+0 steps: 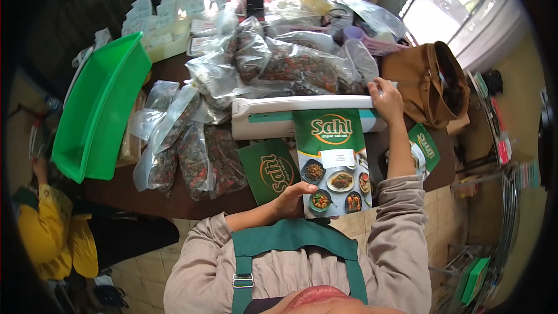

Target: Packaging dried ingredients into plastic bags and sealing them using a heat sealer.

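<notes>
My left hand [293, 200] holds the lower end of a green-and-white printed food pouch [335, 170], thumb on its front. The pouch's top edge lies at the white hand impulse sealer [261, 128], under its long arm [301, 103]. My right hand [388, 101] grips the right end of that arm, which lies low over the sealer's base. Beneath the held pouch, partly covered, another green pouch [263, 168] rests on the dark brown table [192, 207]. A further green pouch [423, 148] lies to the right of my right forearm.
Transparent plastic bags of dark, red-flecked food [301, 61] crowd the table behind and left of the sealer. A green plastic tub [102, 109] stands tilted at the left. A brown handbag [423, 83] sits at the right. Another person's yellow sleeve [56, 205] shows at far left.
</notes>
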`<state>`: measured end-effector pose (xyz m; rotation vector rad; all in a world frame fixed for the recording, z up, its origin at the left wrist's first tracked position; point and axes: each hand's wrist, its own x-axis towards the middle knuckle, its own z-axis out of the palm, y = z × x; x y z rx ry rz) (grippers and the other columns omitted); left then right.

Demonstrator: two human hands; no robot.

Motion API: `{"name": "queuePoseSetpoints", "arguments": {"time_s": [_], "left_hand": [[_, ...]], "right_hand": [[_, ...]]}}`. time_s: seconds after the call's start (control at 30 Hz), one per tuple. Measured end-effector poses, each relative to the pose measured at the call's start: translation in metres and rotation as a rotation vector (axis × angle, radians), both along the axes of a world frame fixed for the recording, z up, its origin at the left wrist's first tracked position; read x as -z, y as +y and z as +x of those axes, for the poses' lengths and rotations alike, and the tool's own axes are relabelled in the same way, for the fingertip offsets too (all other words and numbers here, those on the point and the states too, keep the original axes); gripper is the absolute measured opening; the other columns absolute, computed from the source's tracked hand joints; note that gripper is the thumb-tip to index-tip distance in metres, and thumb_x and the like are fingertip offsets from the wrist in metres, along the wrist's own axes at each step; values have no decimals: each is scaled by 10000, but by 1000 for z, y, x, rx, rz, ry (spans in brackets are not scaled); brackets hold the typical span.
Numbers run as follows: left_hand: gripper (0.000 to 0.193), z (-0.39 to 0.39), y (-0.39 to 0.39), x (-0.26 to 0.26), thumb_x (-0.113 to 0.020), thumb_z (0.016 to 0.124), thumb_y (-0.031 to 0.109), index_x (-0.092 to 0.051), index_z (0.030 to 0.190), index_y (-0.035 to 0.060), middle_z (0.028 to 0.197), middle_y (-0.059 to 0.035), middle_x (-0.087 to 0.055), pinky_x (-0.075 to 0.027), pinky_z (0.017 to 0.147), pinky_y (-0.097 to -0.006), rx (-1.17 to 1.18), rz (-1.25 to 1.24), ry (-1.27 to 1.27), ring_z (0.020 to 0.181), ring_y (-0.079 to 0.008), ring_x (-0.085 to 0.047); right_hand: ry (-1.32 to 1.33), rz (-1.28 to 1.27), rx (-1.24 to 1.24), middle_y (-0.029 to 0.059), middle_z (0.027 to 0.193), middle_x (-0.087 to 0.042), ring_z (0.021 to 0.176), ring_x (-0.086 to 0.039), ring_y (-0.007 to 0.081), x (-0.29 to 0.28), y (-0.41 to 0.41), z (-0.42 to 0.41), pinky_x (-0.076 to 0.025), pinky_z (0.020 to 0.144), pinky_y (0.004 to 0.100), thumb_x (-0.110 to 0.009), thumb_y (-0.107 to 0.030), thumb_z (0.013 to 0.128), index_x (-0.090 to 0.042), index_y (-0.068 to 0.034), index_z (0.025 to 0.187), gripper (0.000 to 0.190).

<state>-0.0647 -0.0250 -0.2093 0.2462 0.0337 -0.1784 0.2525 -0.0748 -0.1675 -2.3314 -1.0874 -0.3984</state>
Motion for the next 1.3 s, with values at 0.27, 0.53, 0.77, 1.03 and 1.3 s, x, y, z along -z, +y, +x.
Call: {"name": "queuePoseSetpoints", "arguments": {"time_s": [0.27,0.53,0.77,1.03,1.3], "left_hand": [[639,0,-2,-1,-592,722,218,-343,1265,-7,1167,-185,-503,-469,849,-508,-19,32,-33,998,-324,-559],[598,4,-13,-5,-624,756,232,-364,1261,45,1185,-148,-506,-476,812,-552,12,74,151,1047,-310,-540],[418,6,-17,-7,-614,799,120,-449,1179,64,1108,-117,-553,-533,749,-487,-91,411,180,962,-277,-586],[403,7,-11,-14,-595,808,83,-439,1178,49,1097,-133,-554,-538,743,-477,-98,361,127,962,-270,-585],[359,6,-12,-44,-594,815,93,-455,1142,38,1046,-124,-571,-541,741,-475,-94,321,187,911,-260,-599]], "right_hand": [[-13,23,69,109,889,-632,870,-577,289,0,-5,-3,-420,786,401,-545,-420,780,-642,-94,924,369],[61,-130,105,110,1067,-568,1056,-494,282,-9,-7,-6,-284,948,522,-459,-421,830,-609,-115,1019,390],[-688,295,197,95,1109,-482,1062,-452,257,-51,-7,-40,-197,974,564,-568,-223,759,-526,-69,1021,306],[-300,166,-286,129,1025,-532,965,-501,289,-54,-37,-119,-357,821,435,-581,-153,743,-546,-33,982,269],[8,-77,-294,184,1120,-529,1066,-484,328,-2,-19,-90,-360,915,429,-590,-313,788,-563,-15,1083,420]]}}
